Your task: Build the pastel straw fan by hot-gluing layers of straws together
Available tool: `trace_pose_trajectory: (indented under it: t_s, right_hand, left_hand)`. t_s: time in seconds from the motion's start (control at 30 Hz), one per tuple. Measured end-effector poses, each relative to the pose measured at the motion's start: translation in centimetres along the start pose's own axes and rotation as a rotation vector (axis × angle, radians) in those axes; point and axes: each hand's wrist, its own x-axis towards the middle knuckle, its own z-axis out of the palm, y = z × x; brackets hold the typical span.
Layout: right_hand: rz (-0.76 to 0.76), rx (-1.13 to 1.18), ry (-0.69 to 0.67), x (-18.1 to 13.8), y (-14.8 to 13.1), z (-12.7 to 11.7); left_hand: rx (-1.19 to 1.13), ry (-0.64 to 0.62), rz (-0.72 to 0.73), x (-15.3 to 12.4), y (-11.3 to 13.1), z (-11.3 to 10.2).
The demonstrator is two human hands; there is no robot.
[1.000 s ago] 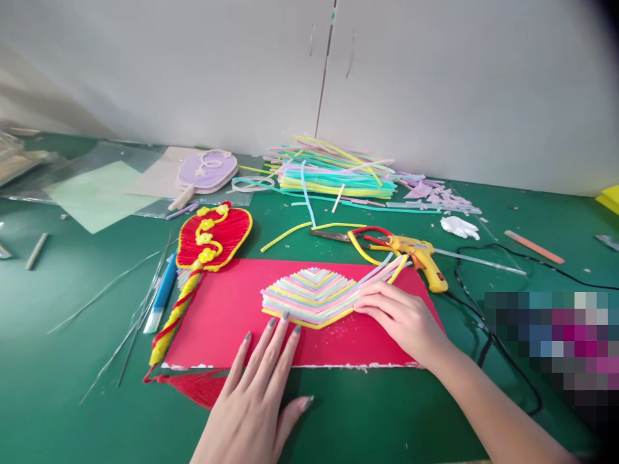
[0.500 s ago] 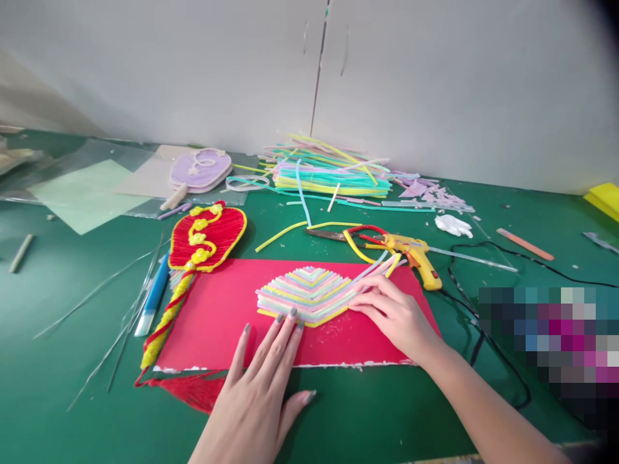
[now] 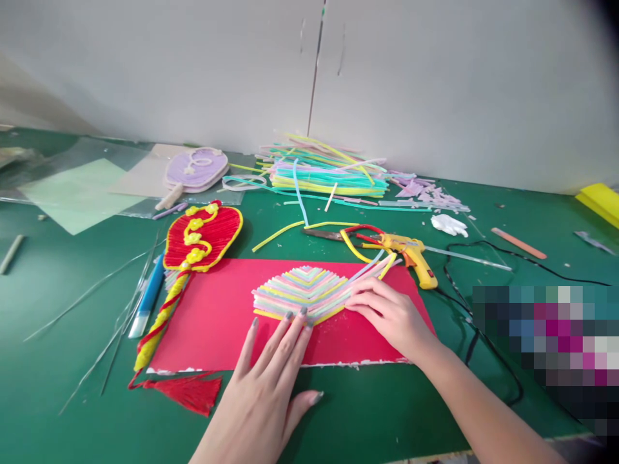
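Observation:
A fan-shaped piece of pastel strips (image 3: pixel 302 291) lies on a red sheet (image 3: pixel 213 319) on the green table. My left hand (image 3: pixel 271 386) rests flat on the sheet, fingers stretched out, fingertips touching the piece's near edge. Over at the piece's right edge, my right hand (image 3: pixel 387 312) presses with its fingers laid on the strip ends, which stick out loose toward the upper right.
A yellow glue gun (image 3: pixel 411 254) and scissors (image 3: pixel 338 235) lie just behind the sheet. A red and yellow fan (image 3: pixel 200 238) with a tassel sits at left beside a blue tool (image 3: pixel 147 296). Coloured strips (image 3: pixel 329 174) are piled by the wall, near a purple fan (image 3: pixel 196 169). Black cable (image 3: pixel 483 309) runs at right.
My left hand has slid slightly forward and right, its fingertips now on the piece's near edge. The right hand has stayed at the right edge.

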Motion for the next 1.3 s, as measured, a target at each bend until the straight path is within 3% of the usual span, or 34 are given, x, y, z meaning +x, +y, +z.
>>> trace_pose_trajectory:
  t_s: [0.2,0.47,0.7,1.3]
  right_hand:
    - [-0.030,-0.162,0.070,-1.0,-1.5,-1.2]
    - [-0.096,-0.407,-0.195,-3.5,-2.9,-0.9]
    - [-0.066,-0.441,-0.273,-3.8,-2.6,-0.8]
    - [-0.051,-0.461,-0.384,-3.9,-2.6,-0.7]
  left_hand:
    - [0.000,-0.001,0.011,0.3,-0.5,0.1]
    - [0.005,-0.034,0.040,1.1,-0.6,0.2]
    - [0.052,0.009,0.051,1.0,-0.5,0.3]
    - [-0.039,-0.024,0.016,0.7,-0.9,0.7]
